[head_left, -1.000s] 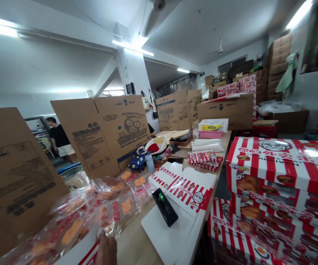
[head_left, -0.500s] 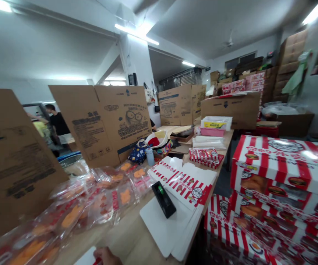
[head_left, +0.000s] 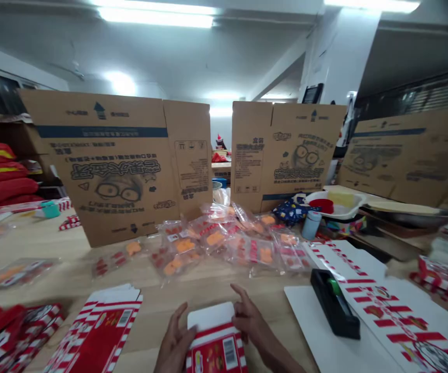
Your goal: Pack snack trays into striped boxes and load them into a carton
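Note:
A small red-and-white striped carton (head_left: 215, 342) with a barcode and a white flap lies on the wooden table (head_left: 76, 277) at the bottom centre. My left hand (head_left: 174, 344) grips its left edge with the fingers curled against it. My right hand (head_left: 249, 321) holds its right edge, forefinger raised above the flap. A heap of clear packets with orange pieces (head_left: 216, 243) lies just beyond the carton.
Flat striped cartons (head_left: 99, 334) are stacked at the left, more flat ones (head_left: 387, 305) at the right under a black tape dispenser (head_left: 335, 303). Tall brown cardboard boxes (head_left: 119, 160) stand along the far side. A white tray (head_left: 335, 204) and a small bottle (head_left: 310, 224) sit right of centre.
The view has swung left and down, off the stacked striped boxes at the right. Both hands have come into view on a small carton; before, only part of one hand showed.

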`<state>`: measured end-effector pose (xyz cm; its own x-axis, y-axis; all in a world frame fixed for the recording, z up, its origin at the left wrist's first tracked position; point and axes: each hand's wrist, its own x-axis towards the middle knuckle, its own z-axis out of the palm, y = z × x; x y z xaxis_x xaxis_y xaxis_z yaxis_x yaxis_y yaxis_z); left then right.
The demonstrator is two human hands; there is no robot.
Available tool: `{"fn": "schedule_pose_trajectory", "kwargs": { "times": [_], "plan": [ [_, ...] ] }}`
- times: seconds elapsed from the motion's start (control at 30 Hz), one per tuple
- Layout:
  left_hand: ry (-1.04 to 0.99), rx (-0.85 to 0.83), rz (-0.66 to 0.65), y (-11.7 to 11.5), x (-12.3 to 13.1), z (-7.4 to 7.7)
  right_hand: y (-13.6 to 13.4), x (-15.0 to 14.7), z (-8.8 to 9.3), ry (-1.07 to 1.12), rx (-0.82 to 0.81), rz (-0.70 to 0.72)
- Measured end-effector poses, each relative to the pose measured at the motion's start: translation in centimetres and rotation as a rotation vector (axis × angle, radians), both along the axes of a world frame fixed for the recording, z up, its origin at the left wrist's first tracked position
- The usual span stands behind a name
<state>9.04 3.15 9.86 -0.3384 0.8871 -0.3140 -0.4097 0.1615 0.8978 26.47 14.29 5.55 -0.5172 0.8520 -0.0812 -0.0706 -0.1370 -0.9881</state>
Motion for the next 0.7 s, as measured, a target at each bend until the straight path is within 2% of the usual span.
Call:
{"fn": "schedule_pose_trajectory", "kwargs": {
  "times": [0.1, 0.23, 0.3, 0.4, 0.5, 0.57, 0.63, 0.7],
  "plan": [
    [0.022, 0.024, -0.169, 0.0, -1.3, 0.2, 0.3, 0.1, 0.3, -0.049, -0.017, 0.101],
    [0.317, 0.066, -0.303, -0.3, -2.6, -0.6, -0.2, 1.1, 0.2, -0.041, 0.145, 0.062],
    [0.410, 0.050, -0.330, -0.5, -2.4, -0.5, -0.6, 1.9, 0.8, -0.053, 0.226, 0.115],
    [0.479, -0.001, -0.283, -0.3, -1.6, 0.8, -0.5, 2.7, 3.1, -0.115, 0.269, 0.243],
    [0.450, 0.039, -0.251, 0.5, -1.0, 2.4, 0.4, 2.9, 6.1, -0.163, 0.237, 0.413],
    [0.360, 0.043, -0.327, 0.9, -1.1, 2.9, 0.8, 2.8, 7.3, -0.198, 0.182, 0.535],
    [0.303, 0.028, -0.440, 1.1, -1.5, 2.7, 0.8, 2.8, 7.5, -0.240, 0.213, 0.572],
    [0.311, 0.025, -0.526, 1.1, -1.9, 2.0, 0.6, 2.9, 6.8, -0.251, 0.307, 0.525]
  ]
}}
